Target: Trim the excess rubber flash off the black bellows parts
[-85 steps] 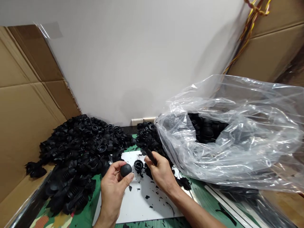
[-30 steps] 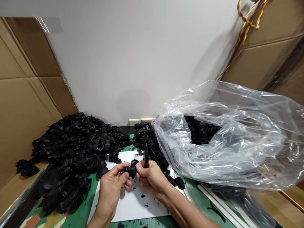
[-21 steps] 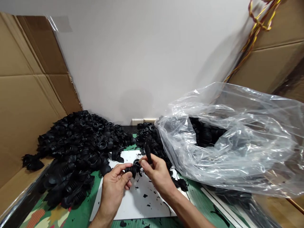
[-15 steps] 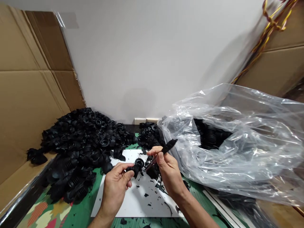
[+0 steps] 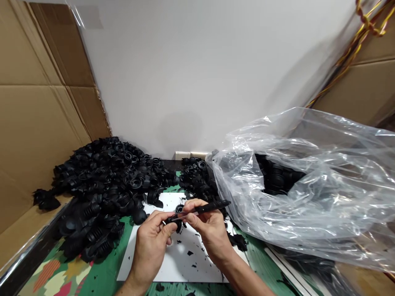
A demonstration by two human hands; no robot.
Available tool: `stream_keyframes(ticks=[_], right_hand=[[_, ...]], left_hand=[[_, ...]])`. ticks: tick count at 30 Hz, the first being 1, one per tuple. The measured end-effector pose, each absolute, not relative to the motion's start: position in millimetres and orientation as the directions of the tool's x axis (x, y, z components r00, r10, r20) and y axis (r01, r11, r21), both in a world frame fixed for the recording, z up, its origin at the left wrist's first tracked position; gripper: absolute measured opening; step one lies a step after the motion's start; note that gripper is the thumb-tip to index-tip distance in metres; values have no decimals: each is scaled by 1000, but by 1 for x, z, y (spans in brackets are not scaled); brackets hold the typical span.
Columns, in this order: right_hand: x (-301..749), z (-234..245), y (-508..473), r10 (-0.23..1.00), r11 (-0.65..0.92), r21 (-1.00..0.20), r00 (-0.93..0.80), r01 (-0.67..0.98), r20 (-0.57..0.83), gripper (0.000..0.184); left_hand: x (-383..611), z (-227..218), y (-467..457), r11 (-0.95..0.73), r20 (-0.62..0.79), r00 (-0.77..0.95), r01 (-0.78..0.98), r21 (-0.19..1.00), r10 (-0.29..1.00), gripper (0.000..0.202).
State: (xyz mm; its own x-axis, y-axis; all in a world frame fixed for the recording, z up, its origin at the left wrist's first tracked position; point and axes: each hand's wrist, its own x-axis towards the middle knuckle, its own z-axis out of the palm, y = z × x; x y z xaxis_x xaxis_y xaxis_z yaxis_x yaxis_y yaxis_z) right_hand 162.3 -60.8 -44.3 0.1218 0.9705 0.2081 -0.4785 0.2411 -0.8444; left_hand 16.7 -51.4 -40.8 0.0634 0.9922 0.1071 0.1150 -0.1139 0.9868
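My left hand (image 5: 151, 240) pinches a small black ribbed rubber part (image 5: 173, 220) between thumb and fingers, over a white sheet (image 5: 173, 263). My right hand (image 5: 210, 228) is closed on a slim black-handled tool (image 5: 212, 206) with a thin metal end, held nearly level. That metal end lies against the rubber part beside my left fingertips; the exact contact is hidden by the fingers. Just behind, a black ring-shaped part (image 5: 179, 208) shows between the hands. Small black scraps (image 5: 190, 253) lie scattered on the sheet.
A large heap of black ribbed parts (image 5: 108, 176) stands at left, beside a cardboard wall (image 5: 37, 115). Behind the hands is a smaller black pile (image 5: 194, 176). On the right, a clear plastic bag (image 5: 324, 205) holds more black parts. Green table surface (image 5: 105, 275) shows around the sheet.
My right hand has tilted the tool from steep to nearly level and brought its metal end onto the rubber part. The left hand keeps its grip. The view has shifted slightly.
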Motion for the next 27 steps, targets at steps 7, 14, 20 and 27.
stream_keyframes(ticks=[7, 14, 20, 27], right_hand=[[164, -46, -58, 945, 327, -863, 158, -385, 287, 13], [161, -42, -61, 877, 477, -850, 182, -222, 445, 12], [175, -45, -53, 747, 569, -818, 364, 80, 556, 8], [184, -50, -46, 917, 327, -917, 312, -228, 249, 28]], left_hand=[[16, -43, -53, -100, 93, 62, 122, 988, 994, 18], [19, -39, -54, -118, 112, 56, 123, 985, 992, 17], [21, -40, -60, -242, 231, 97, 126, 962, 968, 11], [18, -45, -55, -201, 201, 18, 109, 973, 979, 15]])
